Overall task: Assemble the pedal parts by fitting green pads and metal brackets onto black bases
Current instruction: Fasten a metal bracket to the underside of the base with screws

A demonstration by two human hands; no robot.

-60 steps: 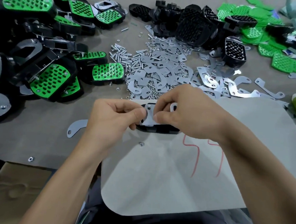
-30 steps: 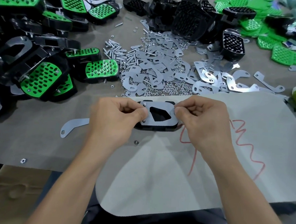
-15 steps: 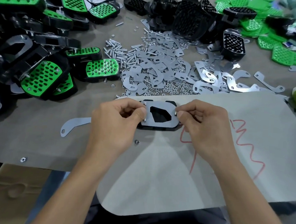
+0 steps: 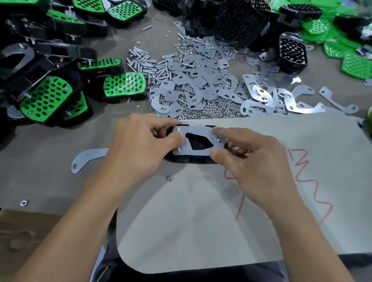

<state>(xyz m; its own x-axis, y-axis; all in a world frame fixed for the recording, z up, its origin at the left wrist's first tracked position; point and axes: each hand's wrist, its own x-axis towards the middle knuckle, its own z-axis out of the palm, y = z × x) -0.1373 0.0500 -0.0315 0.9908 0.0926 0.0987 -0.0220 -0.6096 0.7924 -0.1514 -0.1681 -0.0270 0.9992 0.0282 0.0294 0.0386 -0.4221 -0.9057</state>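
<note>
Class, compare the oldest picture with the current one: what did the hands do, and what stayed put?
The right hand slid rightward off the metal bracket, uncovering its cutout, and now pinches its right end. The left hand still grips the black base at the left end. The loose curved bracket and nut stayed put.

bright green perforated pads (image 4: pixel 124 84) on black bases (image 4: pixel 190 160), silvery metal brackets (image 4: pixel 199 139), red scribble (image 4: pixel 297 168) on grey sheet (image 4: pixel 196 229)
</note>
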